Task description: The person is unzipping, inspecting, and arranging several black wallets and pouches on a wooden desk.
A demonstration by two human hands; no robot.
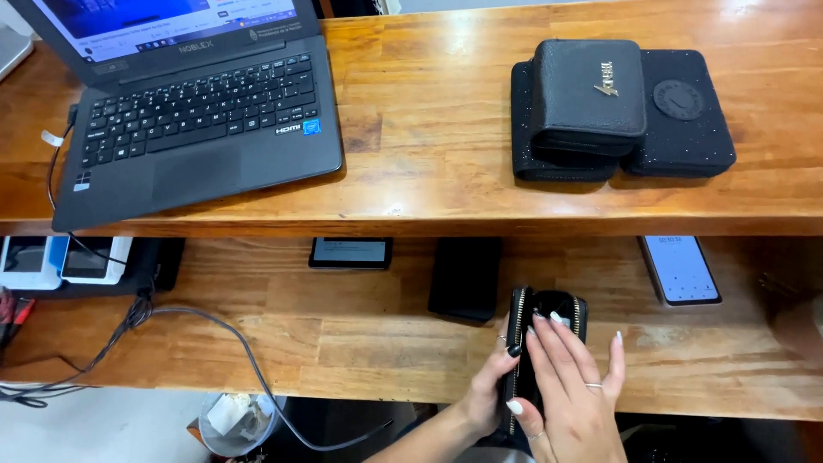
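1. Left hand [490, 390] comes up from the bottom edge and wraps around the left side of a small black zip wallet [542, 330], fingers curled onto its edge; grip is closed on the wallet.
2. Right hand [573, 390] lies over the wallet's front w/ fingers stretched fairly flat and spread, tips reaching into the open top. It touches the wallet; can't tell whether it actually pinches anything inside.
3. The wallet stands roughly upright at the front of the lower wooden shelf [343, 343], zip undone, gold-coloured zip teeth showing along both sides.
4. Just behind the wallet, a flat black rectangular item [465, 276] lies on the same shelf, partly under the upper desk's edge.
5. Right of it, apart from the hands, a phone [681, 269] w/ a lit screen lies flat. Another small device w/ a pale screen [351, 252] sits further left.
6. Upper wooden desk [429, 129] carries an open dark laptop [193, 111] on the left and 2 stacked black pouches [617, 107] on the right, well apart from the hands.
7. A grey cable [223, 330] runs across the lower shelf's left part and drops off the front edge.
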